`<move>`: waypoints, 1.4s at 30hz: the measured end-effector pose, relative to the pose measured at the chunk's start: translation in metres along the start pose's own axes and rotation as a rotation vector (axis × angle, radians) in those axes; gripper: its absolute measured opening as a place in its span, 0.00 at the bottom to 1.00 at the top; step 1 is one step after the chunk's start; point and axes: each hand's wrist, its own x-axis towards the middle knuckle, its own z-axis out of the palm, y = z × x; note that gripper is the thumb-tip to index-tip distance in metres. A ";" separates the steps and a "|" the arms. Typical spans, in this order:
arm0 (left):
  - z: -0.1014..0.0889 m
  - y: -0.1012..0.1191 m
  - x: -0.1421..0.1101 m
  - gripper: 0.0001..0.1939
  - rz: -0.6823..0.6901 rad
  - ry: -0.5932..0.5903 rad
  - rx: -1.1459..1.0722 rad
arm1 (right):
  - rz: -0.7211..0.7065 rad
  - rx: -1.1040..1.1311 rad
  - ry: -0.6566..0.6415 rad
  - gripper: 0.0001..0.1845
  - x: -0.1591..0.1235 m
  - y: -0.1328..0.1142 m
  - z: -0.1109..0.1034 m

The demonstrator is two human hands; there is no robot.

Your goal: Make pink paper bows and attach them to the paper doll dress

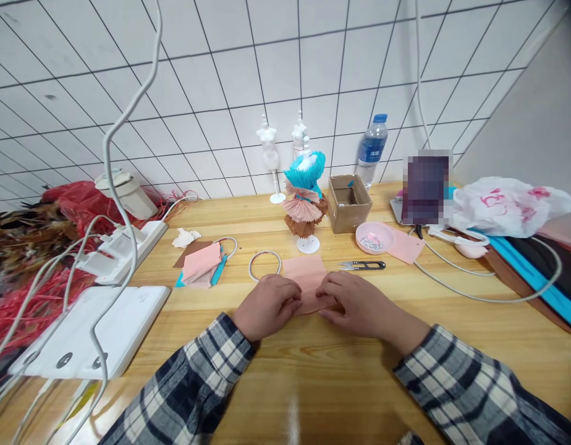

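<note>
A pink sheet of crepe paper (304, 271) lies on the table in front of me. My left hand (268, 305) is closed, with thumb and fingers pinching the near left edge of the sheet. At the near right edge my right hand (359, 304) pinches it too, fingers curled. The near edge between them looks narrowly folded. A thin ring (251, 264) lies just beyond my left hand, and black-handled thread snips (366, 266) rest beyond my right. Behind the sheet stands a small dress form (304, 207) in blue, pink and brown pleated ruffles.
Cut pink, blue and brown sheets (202, 262) are stacked at left. A cardboard box (350, 207), a pink dish of beads (374, 238) and a water bottle (373, 148) stand behind at right. White cables (110, 167) hang over a power strip (141, 250) and white box (123, 321).
</note>
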 end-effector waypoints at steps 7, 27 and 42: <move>-0.001 0.009 0.000 0.08 -0.051 0.002 0.064 | -0.017 0.061 0.032 0.08 0.004 0.002 0.004; 0.000 0.000 0.000 0.07 -0.116 0.233 -0.042 | 0.130 0.527 0.403 0.22 -0.005 0.017 -0.012; 0.011 0.014 0.001 0.08 -0.181 -0.005 -0.022 | 0.049 0.132 0.034 0.08 -0.002 0.005 0.002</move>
